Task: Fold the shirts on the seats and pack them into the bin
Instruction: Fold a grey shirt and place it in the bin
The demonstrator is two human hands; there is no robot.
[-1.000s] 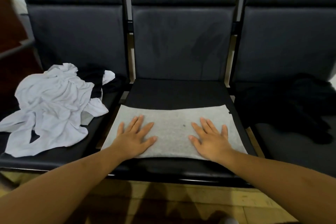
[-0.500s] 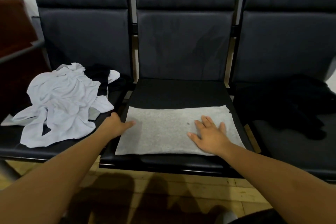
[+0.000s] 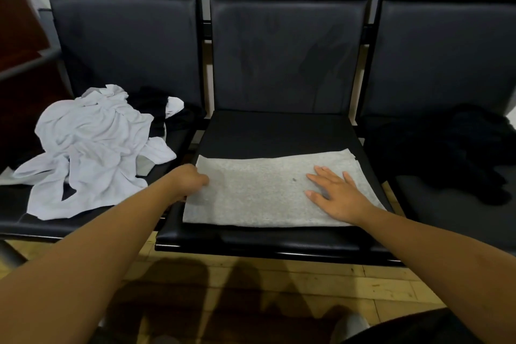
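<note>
A grey shirt [image 3: 259, 193], folded into a flat rectangle, lies on the front half of the middle black seat [image 3: 279, 131]. At the shirt's left edge, my left hand [image 3: 188, 180] has its fingers curled and its thumb on top, pinching the fabric. Fingers spread, my right hand [image 3: 337, 195] presses flat on the right part of the shirt. A crumpled heap of white shirts [image 3: 92, 148] covers the left seat, with a black garment [image 3: 156, 103] behind it. No bin is in view.
A dark heap of black clothes [image 3: 458, 148] sits on the right seat. Tall padded backrests close off the far side. Brown furniture [image 3: 19, 36] stands at the far left. Wooden floor [image 3: 307, 282] runs below the seat fronts.
My left hand slid off the top of the grey shirt to its left edge and curled onto it. My right hand stayed flat on the right part.
</note>
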